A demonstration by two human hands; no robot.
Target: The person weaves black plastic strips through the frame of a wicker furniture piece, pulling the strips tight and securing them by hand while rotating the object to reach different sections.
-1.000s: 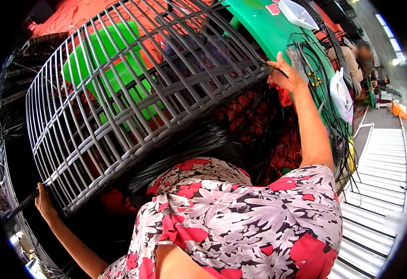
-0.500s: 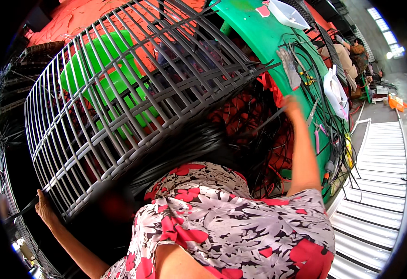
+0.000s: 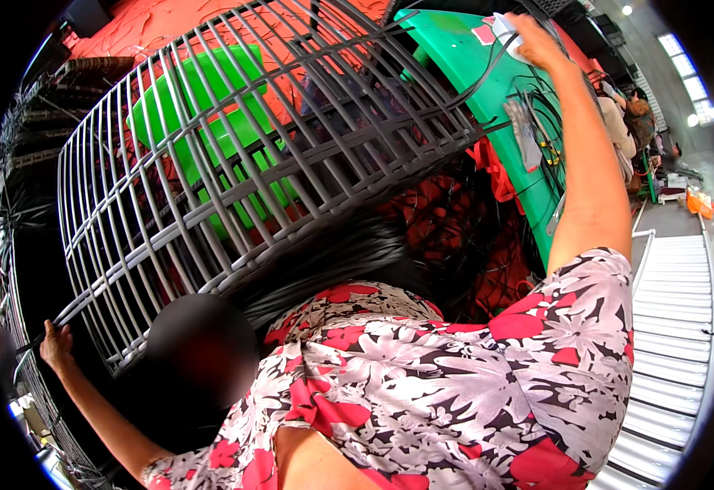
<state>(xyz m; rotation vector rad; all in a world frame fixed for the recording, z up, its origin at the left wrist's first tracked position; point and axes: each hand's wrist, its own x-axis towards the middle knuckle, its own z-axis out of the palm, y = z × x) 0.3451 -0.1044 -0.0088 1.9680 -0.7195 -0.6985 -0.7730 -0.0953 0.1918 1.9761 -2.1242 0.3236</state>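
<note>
A large curved frame of grey bars (image 3: 234,155) leans in front of me, its bars crossed by woven strips. At its lower left end my left hand (image 3: 56,346) is closed on a dark strip (image 3: 27,349) that runs along the edge. My right arm reaches far up and right, and my right hand (image 3: 536,42) is over a white container (image 3: 504,31) on the green table (image 3: 447,41). A dark flat strip (image 3: 487,75) loops from the frame's right end up to the fingers of that hand, which look closed on it. The fingertips are partly hidden.
A work glove (image 3: 523,135) and black cords (image 3: 549,106) lie on the table. Behind the bars stands a green chair (image 3: 210,90). A bundle of black strips (image 3: 332,257) lies below the frame. A white slatted piece (image 3: 671,327) stands at right; a person (image 3: 622,122) sits beyond.
My right hand has moved up and away, from the table's near edge to the white container, and the strip now loops upward. My left hand has shifted slightly left.
</note>
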